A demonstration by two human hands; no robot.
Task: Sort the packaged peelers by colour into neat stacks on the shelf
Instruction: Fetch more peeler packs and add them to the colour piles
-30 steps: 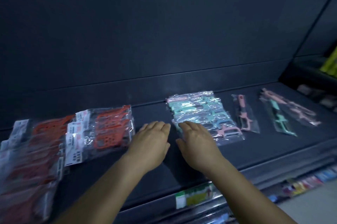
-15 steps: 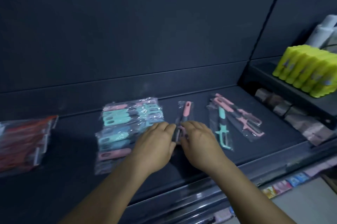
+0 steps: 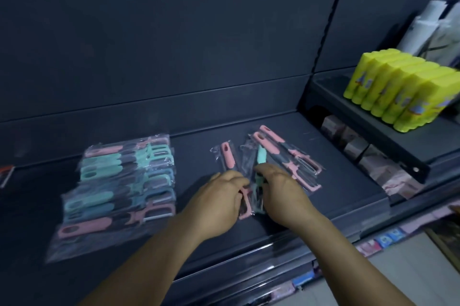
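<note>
Both hands are close together in the middle of the dark shelf (image 3: pixel 336 196), almost touching. The left hand (image 3: pixel 219 202) lies on a pink peeler in its clear bag (image 3: pixel 228 156). Its fingers bend down over the bag, and the pink head of the peeler peeks out just right of the hand. The pink handle points to the far side of the shelf. I cannot tell if the fingers pinch the bag or only rest on it.

The right hand (image 3: pixel 282 192) is on a teal peeler in a bag (image 3: pixel 261 157). Its fingers curl around the bag, and the teal handle sticks out past the fingertips, toward the far side. The 2 bags lie side by side between the hands and touch each other.

Just right of the right hand lie 2 more pink peelers (image 3: pixel 286 153) in bags. They are slanted, with their blades pointing near and right.

To the left of the left hand, a little apart from it, is a big spread of bagged peelers (image 3: pixel 119 186). It is mostly teal, with 1 pink peeler at the far end and 1 pink peeler at the near end.

On a higher shelf to the far right stand yellow packs (image 3: pixel 403 91) in a row. At the far left edge a bit of a red pack (image 3: pixel 6 171) shows.
</note>
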